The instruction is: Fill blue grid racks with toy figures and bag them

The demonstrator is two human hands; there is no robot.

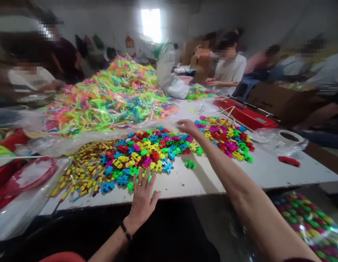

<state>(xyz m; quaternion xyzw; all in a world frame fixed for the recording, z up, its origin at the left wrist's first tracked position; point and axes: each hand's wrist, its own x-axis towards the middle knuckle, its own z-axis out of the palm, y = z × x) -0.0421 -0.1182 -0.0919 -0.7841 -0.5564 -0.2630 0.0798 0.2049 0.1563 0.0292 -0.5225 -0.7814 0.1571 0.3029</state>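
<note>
My left hand lies flat with fingers spread at the near edge of the white table, its fingertips touching green and blue pieces of a heap of small coloured plastic blocks. My right hand reaches far across the table, fingers curled down at the far edge of that heap, beside a second heap of blocks. What its fingers grip, if anything, is hidden. A single green block lies apart near my right forearm.
A big mound of neon plastic sticks fills the table's far left. Small yellow-red pieces lie at left beside red plates in plastic. A red flat case, tape roll and several seated people are at right.
</note>
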